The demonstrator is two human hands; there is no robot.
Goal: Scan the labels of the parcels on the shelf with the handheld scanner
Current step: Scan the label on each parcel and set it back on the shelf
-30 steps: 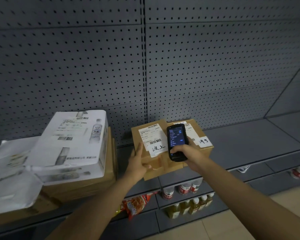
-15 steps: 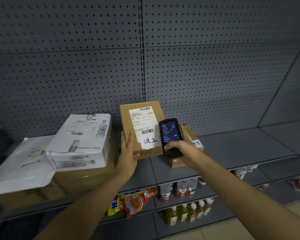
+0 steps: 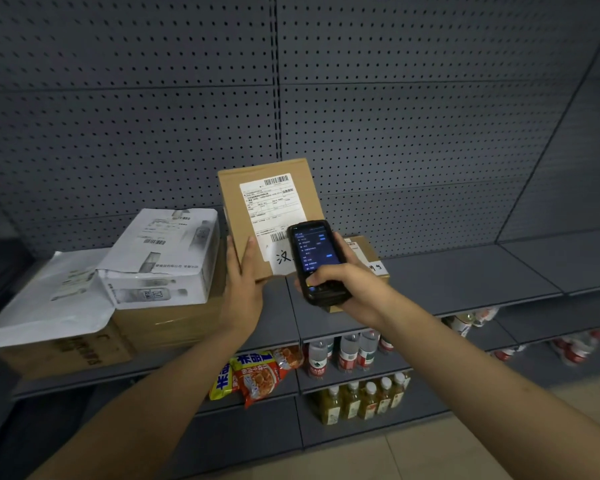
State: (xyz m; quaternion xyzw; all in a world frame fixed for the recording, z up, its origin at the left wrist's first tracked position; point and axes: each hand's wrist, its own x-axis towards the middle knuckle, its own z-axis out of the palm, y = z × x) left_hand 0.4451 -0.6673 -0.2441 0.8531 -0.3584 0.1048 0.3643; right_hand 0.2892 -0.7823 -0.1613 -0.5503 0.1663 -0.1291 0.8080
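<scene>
Two hands busy | left hand [image 3: 240,289] grips brown parcel [image 3: 269,216] upright above shelf [image 3: 465,282], label [image 3: 272,211] facing out | right hand [image 3: 347,289] grips handheld scanner [image 3: 317,259] just before label, likely reading barcode

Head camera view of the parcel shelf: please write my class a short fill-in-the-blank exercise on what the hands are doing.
1. The left hand holds up a brown ____ with a white label.
2. The right hand grips the black ____.
3. The scanner's screen is ____.
4. Bottles stand on the shelf ____ the parcels.

Missing words: parcel; scanner; lit; below
</scene>
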